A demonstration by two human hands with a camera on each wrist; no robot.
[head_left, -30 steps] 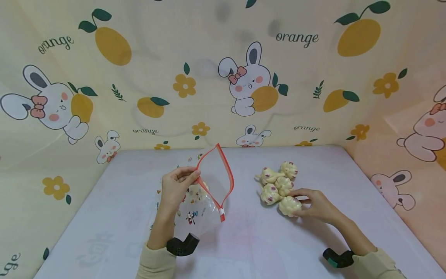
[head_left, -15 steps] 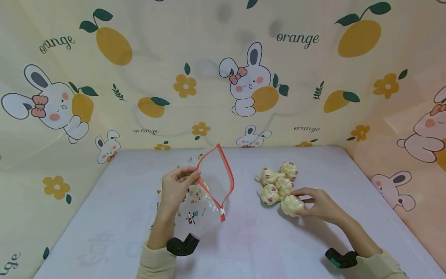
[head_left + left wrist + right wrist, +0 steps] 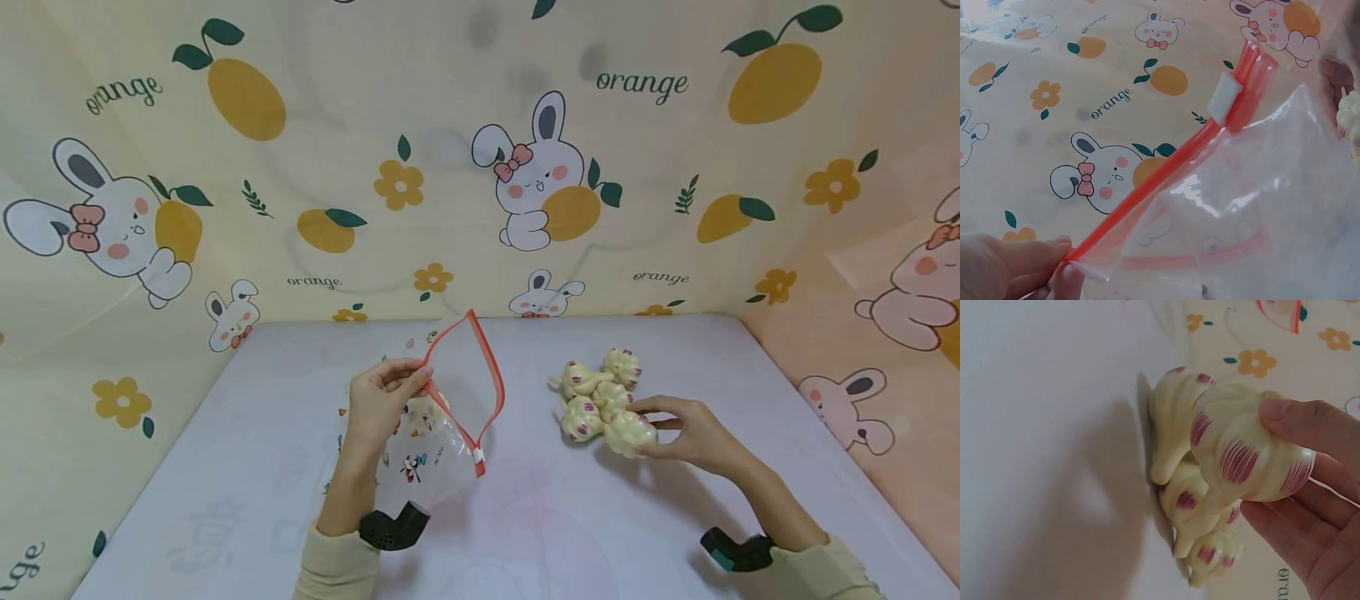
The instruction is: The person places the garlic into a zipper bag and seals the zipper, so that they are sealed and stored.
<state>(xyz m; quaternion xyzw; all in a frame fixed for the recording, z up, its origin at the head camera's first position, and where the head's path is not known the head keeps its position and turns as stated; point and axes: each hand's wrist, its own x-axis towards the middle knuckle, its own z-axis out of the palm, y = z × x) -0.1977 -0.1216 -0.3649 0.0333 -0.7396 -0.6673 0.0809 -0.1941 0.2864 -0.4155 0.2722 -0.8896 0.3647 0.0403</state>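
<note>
My left hand (image 3: 381,404) pinches the red zip edge of a clear plastic zipper bag (image 3: 420,467) printed with small cartoon figures. The bag's mouth gapes toward the right, and a white slider (image 3: 1225,99) sits at one end of the zip. Something pale shows through the bag behind the fingers. My right hand (image 3: 693,433) holds a garlic bulb (image 3: 1241,447), cream with purple streaks, between thumb and fingers. It is raised off the table beside several other garlic bulbs (image 3: 581,417), which lie close together.
A white-covered table (image 3: 540,533) lies under both hands. Behind and at the sides hangs a cream cloth (image 3: 442,67) printed with rabbits, oranges and flowers. Each wrist carries a black camera (image 3: 393,527).
My right hand has lifted the front garlic bulb off the table and shifted slightly to the right with it. The left hand and the bag have stayed in place.
</note>
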